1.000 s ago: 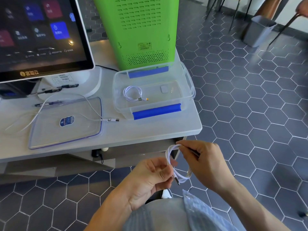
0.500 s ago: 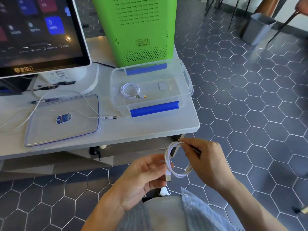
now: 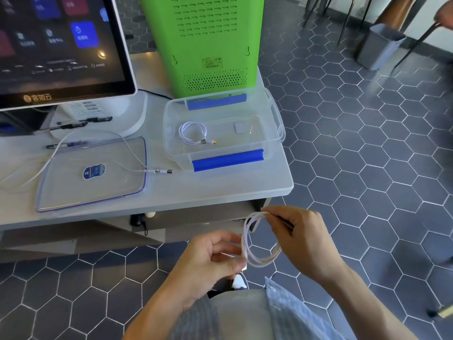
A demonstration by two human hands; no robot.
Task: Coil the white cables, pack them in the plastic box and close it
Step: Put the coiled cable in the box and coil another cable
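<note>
Coiled cable (image 3: 257, 251) pinched by left hand (image 3: 215, 261) and right hand (image 3: 301, 236) (both closed on loops) to stop unwinding before boxing.

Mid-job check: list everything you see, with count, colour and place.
Coiled cable: 1, white, in box.
Loose cable: 1, white, across lid.
Held cable: 1, white, coiled, between both hands.
Box: 1, clear with blue clips, table right.
Lid: 1, clear, table left.
Screen: 1, dark, rear left.
Green unit: 1, behind box.
Pens: several, dark, by the screen base.
Bin: 1, grey, floor.
Left hand, right hand: each with a grip on the held cable.
</note>
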